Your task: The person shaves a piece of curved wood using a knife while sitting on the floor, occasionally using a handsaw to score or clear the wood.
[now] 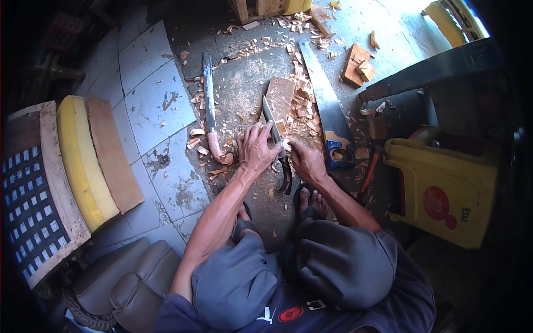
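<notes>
A knife (270, 115) with a dark handle lies lengthwise in front of me, its blade partly over a flat wooden block (281, 92). My left hand (257, 147) is beside the blade, fingers and thumb apart, with the fingertips at the blade's left edge. I cannot tell how firmly they touch it. Just right of the knife, my right hand (309, 162) is closed in a pinch by a small pale piece (287, 145), seemingly a bit of wood. The black knife handle (287, 176) sticks out between my hands, with neither hand wrapped round it.
A long blade with a wooden handle (210, 105) lies left. To the right are a handsaw (327, 94), wood blocks (353, 65), a red-handled tool (371, 172) and a yellow plastic stool (444, 188). Wood shavings (302, 102) cover the floor. Yellow and brown boards (83, 161) stand far left.
</notes>
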The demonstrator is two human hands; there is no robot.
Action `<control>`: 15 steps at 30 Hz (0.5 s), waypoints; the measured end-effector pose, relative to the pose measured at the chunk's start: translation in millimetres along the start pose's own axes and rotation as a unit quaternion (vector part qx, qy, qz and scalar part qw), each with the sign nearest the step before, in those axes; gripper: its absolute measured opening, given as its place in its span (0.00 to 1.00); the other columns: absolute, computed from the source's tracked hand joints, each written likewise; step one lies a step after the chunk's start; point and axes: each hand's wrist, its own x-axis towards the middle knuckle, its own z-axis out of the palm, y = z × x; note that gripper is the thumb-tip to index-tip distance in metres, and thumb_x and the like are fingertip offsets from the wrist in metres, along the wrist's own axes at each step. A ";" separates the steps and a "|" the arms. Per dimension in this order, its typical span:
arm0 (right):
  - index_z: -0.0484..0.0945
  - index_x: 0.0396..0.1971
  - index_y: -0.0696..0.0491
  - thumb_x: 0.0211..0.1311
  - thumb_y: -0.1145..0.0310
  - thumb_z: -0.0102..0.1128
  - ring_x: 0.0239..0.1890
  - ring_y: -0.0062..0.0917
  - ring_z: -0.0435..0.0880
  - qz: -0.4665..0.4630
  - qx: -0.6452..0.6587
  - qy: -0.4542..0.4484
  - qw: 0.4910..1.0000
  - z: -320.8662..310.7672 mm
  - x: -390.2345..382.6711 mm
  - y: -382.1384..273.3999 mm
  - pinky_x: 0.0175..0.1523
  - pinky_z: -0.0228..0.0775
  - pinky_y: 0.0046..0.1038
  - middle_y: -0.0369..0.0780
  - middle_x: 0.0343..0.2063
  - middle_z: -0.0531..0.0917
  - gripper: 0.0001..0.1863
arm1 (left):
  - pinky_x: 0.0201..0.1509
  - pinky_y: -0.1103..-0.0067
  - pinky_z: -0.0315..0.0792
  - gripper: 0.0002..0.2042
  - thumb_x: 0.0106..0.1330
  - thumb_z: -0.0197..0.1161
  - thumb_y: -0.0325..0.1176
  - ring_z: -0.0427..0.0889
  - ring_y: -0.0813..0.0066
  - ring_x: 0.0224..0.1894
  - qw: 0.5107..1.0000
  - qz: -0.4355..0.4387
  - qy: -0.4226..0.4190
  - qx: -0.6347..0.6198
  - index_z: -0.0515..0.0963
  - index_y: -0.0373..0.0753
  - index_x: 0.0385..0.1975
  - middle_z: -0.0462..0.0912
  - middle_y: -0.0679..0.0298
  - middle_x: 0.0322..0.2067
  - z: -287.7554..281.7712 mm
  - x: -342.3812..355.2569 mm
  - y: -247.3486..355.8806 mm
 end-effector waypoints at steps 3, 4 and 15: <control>0.82 0.47 0.56 0.66 0.61 0.63 0.37 0.43 0.87 0.036 0.138 0.104 0.984 25.9 -22.4 2.9 0.45 0.78 0.41 0.52 0.35 0.85 0.16 | 0.67 0.53 0.62 0.38 0.61 0.68 0.55 0.68 0.52 0.67 0.999 0.012 -0.012 -0.029 0.68 0.47 0.70 0.71 0.52 0.64 -0.9 3.0 -1.6; 0.81 0.50 0.57 0.66 0.60 0.64 0.38 0.41 0.87 0.044 0.150 0.094 0.983 35.5 -25.9 0.2 0.46 0.78 0.38 0.51 0.35 0.85 0.19 | 0.67 0.54 0.63 0.37 0.62 0.67 0.53 0.69 0.51 0.66 0.999 0.021 -0.004 -0.044 0.68 0.44 0.70 0.72 0.50 0.64 -1.7 2.6 -4.7; 0.79 0.50 0.61 0.65 0.65 0.64 0.39 0.35 0.87 0.142 0.178 0.172 0.958 -9.9 -18.8 41.4 0.49 0.78 0.34 0.48 0.38 0.86 0.18 | 0.63 0.61 0.72 0.31 0.62 0.67 0.31 0.78 0.46 0.55 0.998 -0.009 -0.023 -0.066 0.69 0.31 0.66 0.77 0.44 0.52 -3.1 0.8 -42.1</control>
